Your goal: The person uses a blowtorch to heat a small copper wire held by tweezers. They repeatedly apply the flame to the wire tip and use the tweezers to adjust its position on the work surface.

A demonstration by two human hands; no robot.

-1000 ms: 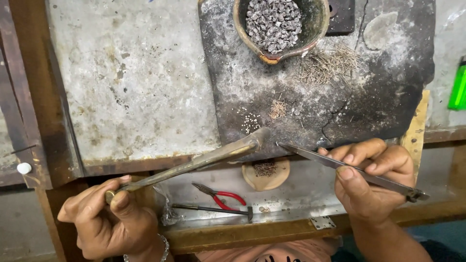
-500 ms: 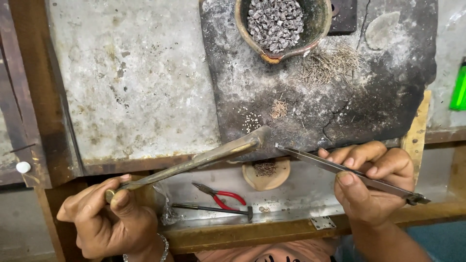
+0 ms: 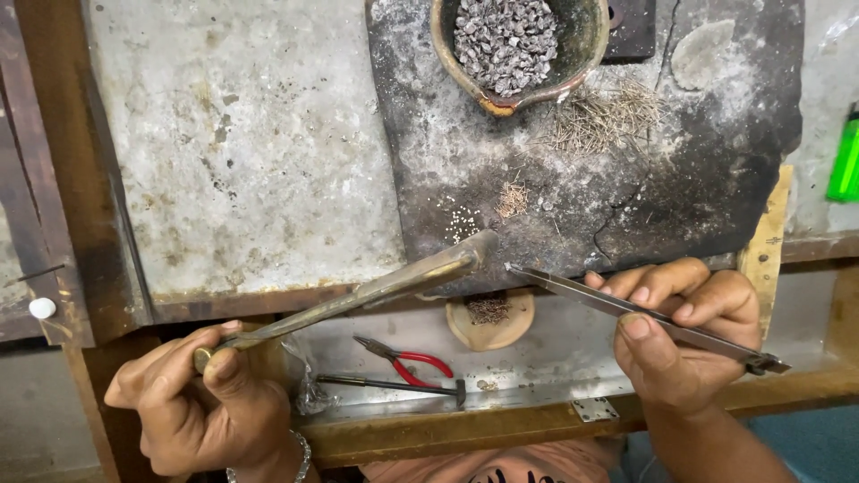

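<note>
Brass is what the long blowpipe [image 3: 358,295] looks to be made of. The left hand [image 3: 201,402] has its grip closed tight around the near end of that pipe, thumb on top. The pipe slants up and to the right, and its bent tip sits at the edge of the dark charred slab [image 3: 698,170], close to a little bunch of tiny pale beads [image 3: 461,224].

The right hand [image 3: 684,335] has its grip pinched shut on long metal tweezers [image 3: 626,309], thumb over them and fingers under. The tweezers point left, and their thin tip is just beside the pipe's tip, not touching it as far as I can tell. Whether the tip holds anything is too small to see.

On the slab stands a clay bowl [image 3: 586,54] full of small grey bits. Beside it lies a heap of thin wire pieces [image 3: 604,116]. Left of the slab is a pale grey stone board [image 3: 242,143].

Lower down, in a shiny metal tray [image 3: 555,358] under the tabletop, lie red-handled pliers [image 3: 407,358], a small hammer [image 3: 394,385] and a round wooden disc [image 3: 490,320] with tiny bits on it. A green thing [image 3: 844,161] shows at the far right edge.
</note>
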